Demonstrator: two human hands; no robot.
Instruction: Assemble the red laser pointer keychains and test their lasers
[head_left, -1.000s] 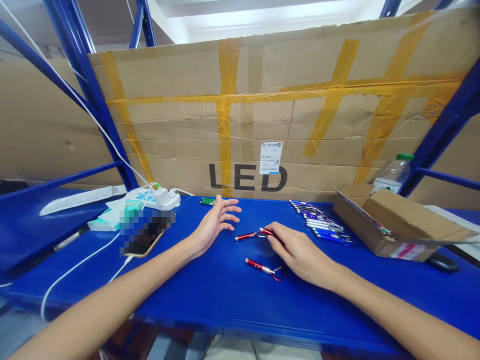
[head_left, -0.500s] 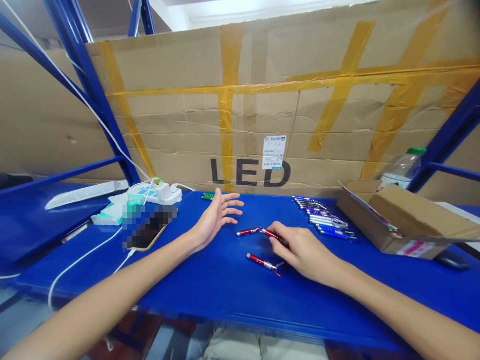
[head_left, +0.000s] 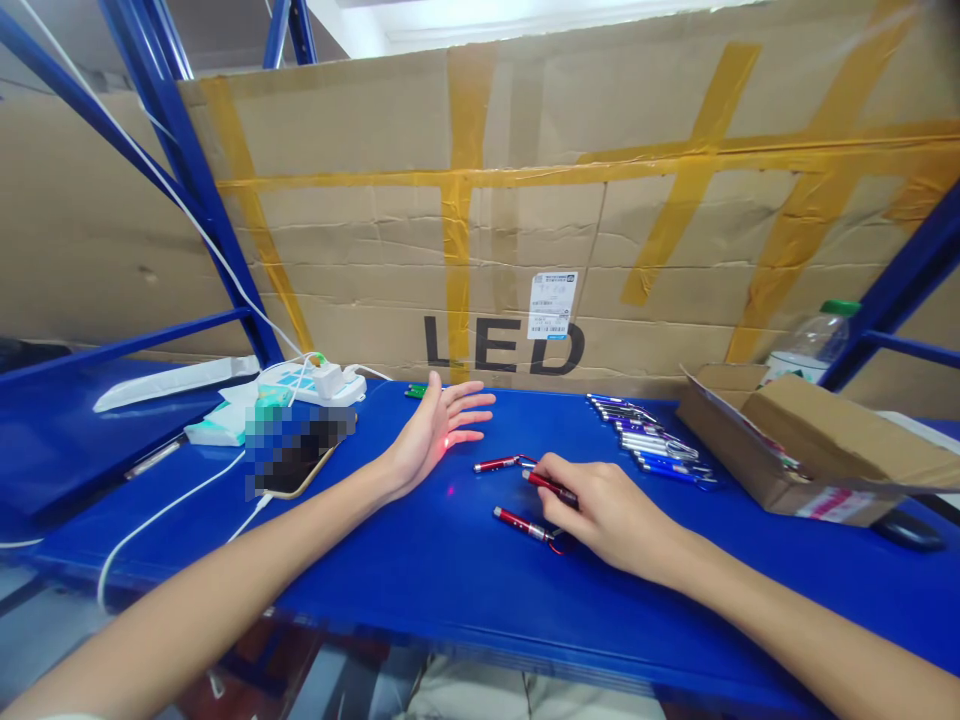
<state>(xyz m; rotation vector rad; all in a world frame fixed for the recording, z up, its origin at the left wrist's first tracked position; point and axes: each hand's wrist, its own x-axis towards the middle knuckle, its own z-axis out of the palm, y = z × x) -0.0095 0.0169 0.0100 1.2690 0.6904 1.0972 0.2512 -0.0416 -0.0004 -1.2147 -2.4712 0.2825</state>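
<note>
Pinched in my right hand [head_left: 600, 505] is a red laser pointer [head_left: 550, 488], its tip aimed left at my other hand. My left hand [head_left: 439, 430] is held up on edge, fingers spread, palm toward the pointer, holding nothing. A bright red light spot falls on the lower fingers of that hand, and a fainter dot shows on the blue tabletop [head_left: 420, 570] beside it. Two more red laser pointers lie close by: one red pointer [head_left: 496, 465] just beyond the held one, another red pointer [head_left: 519, 523] nearer me with a red cord loop.
Several purple, silver and blue pointers [head_left: 649, 440] lie in a row at right, beside an open cardboard box [head_left: 780, 480]. Green pointers [head_left: 415, 391] lie behind my left hand. At left are a phone [head_left: 304, 465], a power strip [head_left: 337, 390] and cables. A large carton [head_left: 360, 250] stands behind.
The red pointer in my right hand is now lit, throwing a red spot onto my left fingers and a dot on the table. Both hands stay nearly in place.
</note>
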